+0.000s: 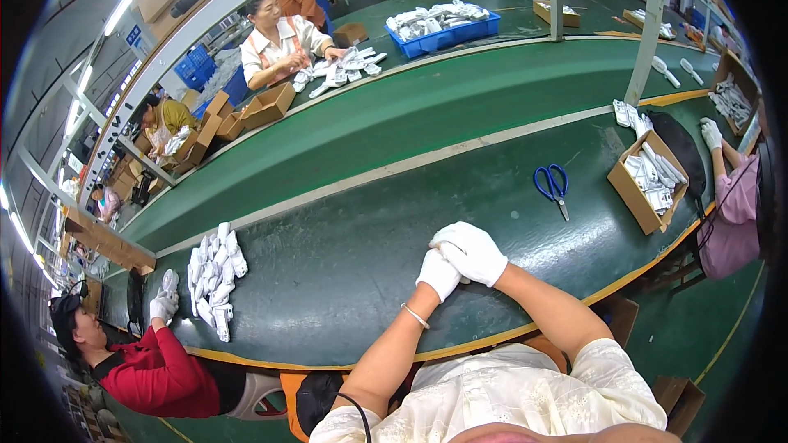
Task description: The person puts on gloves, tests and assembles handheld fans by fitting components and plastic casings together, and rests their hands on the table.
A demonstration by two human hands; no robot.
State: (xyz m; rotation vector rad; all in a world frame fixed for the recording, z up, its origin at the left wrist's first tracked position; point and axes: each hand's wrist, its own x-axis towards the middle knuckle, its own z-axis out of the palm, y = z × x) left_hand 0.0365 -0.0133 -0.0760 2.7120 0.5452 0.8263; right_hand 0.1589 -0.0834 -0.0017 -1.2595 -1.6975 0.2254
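Note:
My left hand (439, 276) and my right hand (474, 253), both in white gloves, are clasped together over the dark green worktable (369, 279). The right hand lies over the left, its fingers folded around it. The left hand looks closed, with its fingers largely covered by the right, and no object shows in either. Farther off to the right lie blue-handled scissors (552, 185), their blades pointing toward me. A heap of white plastic handheld parts (217, 275) is piled well to the left of my hands.
A cardboard box (632, 198) of white parts stands at right. A person in red (164, 369) works at left, another in pink (735, 221) at right. Beyond a green conveyor belt (410, 107), a person (283, 49) handles white parts near a blue crate (447, 41).

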